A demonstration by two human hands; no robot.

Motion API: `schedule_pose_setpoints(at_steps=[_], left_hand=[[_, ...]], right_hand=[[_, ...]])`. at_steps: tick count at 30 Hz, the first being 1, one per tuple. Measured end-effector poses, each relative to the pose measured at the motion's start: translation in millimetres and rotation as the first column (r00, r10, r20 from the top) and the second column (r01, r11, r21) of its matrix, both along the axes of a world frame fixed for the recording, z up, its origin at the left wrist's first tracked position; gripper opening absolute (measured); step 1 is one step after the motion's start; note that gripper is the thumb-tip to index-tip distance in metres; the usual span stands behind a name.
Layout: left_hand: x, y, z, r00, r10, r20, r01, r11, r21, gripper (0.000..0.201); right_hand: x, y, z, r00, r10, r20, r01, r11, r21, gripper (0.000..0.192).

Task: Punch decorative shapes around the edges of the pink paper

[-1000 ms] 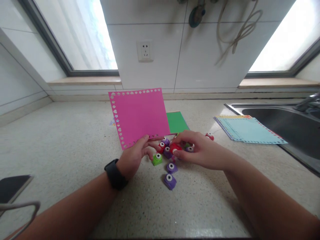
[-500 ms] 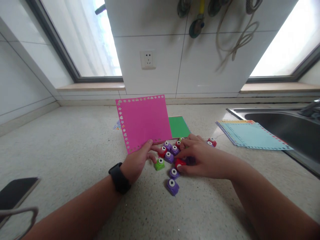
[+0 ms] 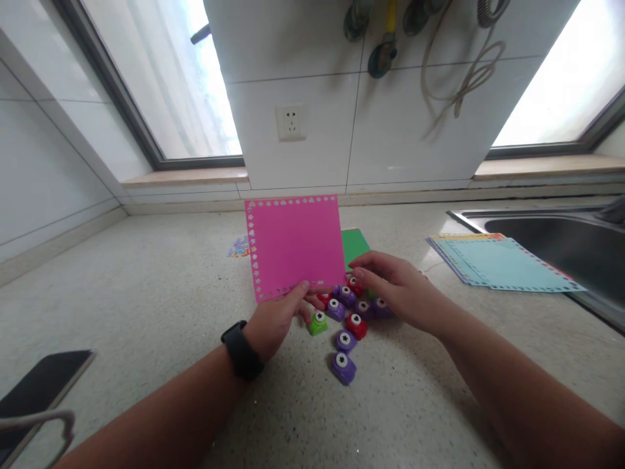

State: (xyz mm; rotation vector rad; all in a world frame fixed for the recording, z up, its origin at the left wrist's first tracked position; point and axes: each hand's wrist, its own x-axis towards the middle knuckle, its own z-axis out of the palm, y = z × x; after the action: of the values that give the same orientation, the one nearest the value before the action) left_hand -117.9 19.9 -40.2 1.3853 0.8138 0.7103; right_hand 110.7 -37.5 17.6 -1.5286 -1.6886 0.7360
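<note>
Head view, left hand (image 3: pixel 276 320) pinching pink card (image 3: pixel 295 244), right hand (image 3: pixel 400 293) over punches (image 3: pixel 347 322)

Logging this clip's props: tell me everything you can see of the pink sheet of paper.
The pink sheet of paper is a bright, plain, stiff-looking rectangle. Small shapes, hearts and stars as far as can be told, are punched along its top, left and bottom edges; the right edge looks plain. It stands tilted up off the counter, held at its lower edge by the left hand. Small punches lie just below it.
</note>
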Motion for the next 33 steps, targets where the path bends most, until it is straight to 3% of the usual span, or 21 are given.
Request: schedule_pose_setpoints(at_steps=[5, 9, 14, 17, 21, 24, 26, 29, 33], left_hand=[[0.6, -1.6, -2.7, 0.999, -0.029, 0.018, 0.029, 0.999, 0.023, 0.046], [0.7, -5.2, 2.4, 0.997, -0.083, 0.006, 0.083, 0.996, 0.035, 0.042], [1.5, -9.6, 8.7, 0.983, -0.098, -0.156, 0.110, 0.991, 0.073, 0.048], [2.4, -9.2, 6.5, 0.979, -0.102, -0.176, 0.114, 0.992, 0.060, 0.051], [2.7, -7.9, 4.2, 0.983, -0.053, -0.174, 0.068, 0.995, 0.076, 0.049], [1.9, -8.2, 5.2, 0.981, 0.004, -0.196, 0.007, 0.998, 0.056, 0.049], [1.2, -8.1, 5.8, 0.981, 0.029, -0.191, -0.024, 0.999, 0.026, 0.048], [0.2, -6.9, 4.1, 0.983, 0.029, -0.180, -0.026, 0.999, 0.021, 0.047], [1.0, -5.2, -1.7, 0.993, 0.050, -0.105, -0.050, 0.999, 0.006, 0.046]], right_hand=[[-9.6, 4.2, -12.1, 0.958, 0.065, -0.281, -0.053, 0.997, 0.051, 0.026], [-13.8, 5.6, -15.7, 0.951, 0.064, -0.304, -0.046, 0.997, 0.066, 0.022], [-16.0, 2.9, -15.6, 0.949, 0.079, -0.307, -0.065, 0.996, 0.056, 0.022], [-14.5, 2.9, -13.7, 0.939, 0.112, -0.325, -0.094, 0.993, 0.073, 0.022], [-0.8, 5.0, -6.6, 0.942, 0.030, -0.335, 0.019, 0.990, 0.142, 0.023], [16.8, 5.4, 2.4, 0.976, -0.076, -0.203, 0.115, 0.975, 0.189, 0.023], [27.6, 5.4, 7.4, 0.987, -0.150, 0.065, 0.136, 0.974, 0.179, 0.020], [37.0, 6.0, 8.0, 0.863, -0.147, 0.483, 0.121, 0.989, 0.085, 0.019], [39.1, 8.4, -5.4, 0.757, -0.109, 0.645, 0.143, 0.990, 0.000, 0.037]])
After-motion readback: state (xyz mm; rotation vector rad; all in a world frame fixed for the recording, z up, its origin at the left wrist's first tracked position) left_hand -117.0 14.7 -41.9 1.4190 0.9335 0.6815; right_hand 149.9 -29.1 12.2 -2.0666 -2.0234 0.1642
